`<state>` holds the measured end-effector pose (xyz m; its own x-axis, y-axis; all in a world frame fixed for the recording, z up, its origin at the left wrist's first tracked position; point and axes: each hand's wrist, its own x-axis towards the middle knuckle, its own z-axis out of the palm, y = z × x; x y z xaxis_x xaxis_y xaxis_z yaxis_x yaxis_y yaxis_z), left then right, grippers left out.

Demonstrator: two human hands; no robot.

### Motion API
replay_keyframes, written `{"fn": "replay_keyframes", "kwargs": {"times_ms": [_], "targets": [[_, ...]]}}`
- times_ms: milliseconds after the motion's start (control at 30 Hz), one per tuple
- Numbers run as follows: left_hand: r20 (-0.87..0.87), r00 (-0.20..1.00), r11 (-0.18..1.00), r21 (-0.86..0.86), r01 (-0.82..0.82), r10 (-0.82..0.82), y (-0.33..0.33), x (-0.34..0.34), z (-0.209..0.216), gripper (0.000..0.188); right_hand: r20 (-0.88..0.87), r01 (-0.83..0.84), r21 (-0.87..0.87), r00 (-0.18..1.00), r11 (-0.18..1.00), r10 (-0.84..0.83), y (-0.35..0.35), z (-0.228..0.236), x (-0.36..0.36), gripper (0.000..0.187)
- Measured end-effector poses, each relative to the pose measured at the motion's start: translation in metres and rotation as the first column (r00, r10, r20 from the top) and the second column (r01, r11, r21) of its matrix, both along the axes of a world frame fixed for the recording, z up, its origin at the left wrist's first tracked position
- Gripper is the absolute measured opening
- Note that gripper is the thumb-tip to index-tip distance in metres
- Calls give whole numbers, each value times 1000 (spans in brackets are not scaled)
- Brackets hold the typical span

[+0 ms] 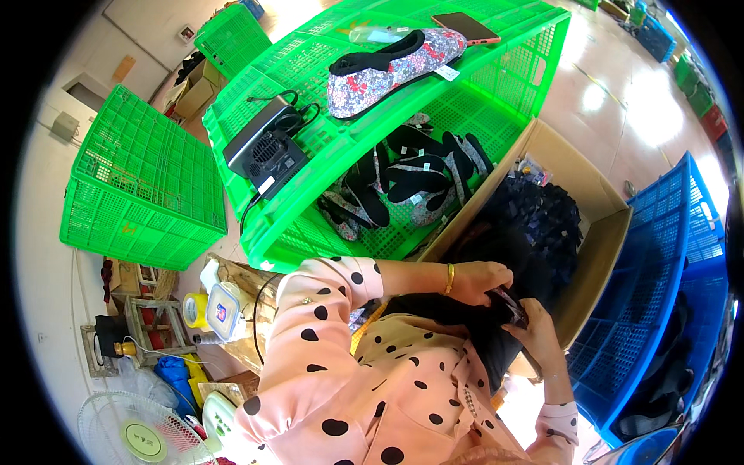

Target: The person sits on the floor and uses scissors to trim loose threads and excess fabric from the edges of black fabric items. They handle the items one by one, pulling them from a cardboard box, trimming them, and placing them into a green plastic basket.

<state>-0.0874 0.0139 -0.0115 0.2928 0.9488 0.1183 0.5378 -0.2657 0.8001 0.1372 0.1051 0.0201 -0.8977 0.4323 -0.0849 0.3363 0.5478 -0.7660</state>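
Over my lap, my left hand (pixel 482 284) and my right hand (pixel 536 338) both pinch a small dark fabric piece with a patterned edge (pixel 508 306). Its exact kind cannot be made out, as fingers and dark cloth hide part of it. Right beside my hands stands an open cardboard box (pixel 595 267), holding a heap of dark fabric pieces (pixel 535 221). Beyond it, a tipped green crate (pixel 294 240) holds several black floral slippers (pixel 418 174). On top of that crate lies one grey-and-red floral shoe (pixel 395 71).
A phone (pixel 466 29) and a black device with a fan grille and cable (pixel 267 155) lie on the crate top. Another green crate (pixel 139 178) stands left, blue crates (pixel 643 310) right. A fan (pixel 143 438), yellow tape (pixel 195 310) and a lidded container (pixel 225 311) are lower left.
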Motion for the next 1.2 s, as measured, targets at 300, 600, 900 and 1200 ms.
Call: {"fn": "replay_keyframes", "kwargs": {"times_ms": [300,600,900,1200], "targets": [[-133,921,857,434,-278,365,33,23,-22,19,-174,333,376,942,865,-287,14,-53,-10,13],[358,877,912,135,-388,320,67,-13,11,13,-107,778,105,628,619,-771,32,-9,40,9],[-329,625,656,-20,-754,708,156,-227,-198,19,-609,942,-284,-321,-178,-725,143,90,179,47],[-920,336,790,-48,-611,204,320,-296,-299,62,-55,887,-292,357,357,-933,231,-128,13,24]]}}
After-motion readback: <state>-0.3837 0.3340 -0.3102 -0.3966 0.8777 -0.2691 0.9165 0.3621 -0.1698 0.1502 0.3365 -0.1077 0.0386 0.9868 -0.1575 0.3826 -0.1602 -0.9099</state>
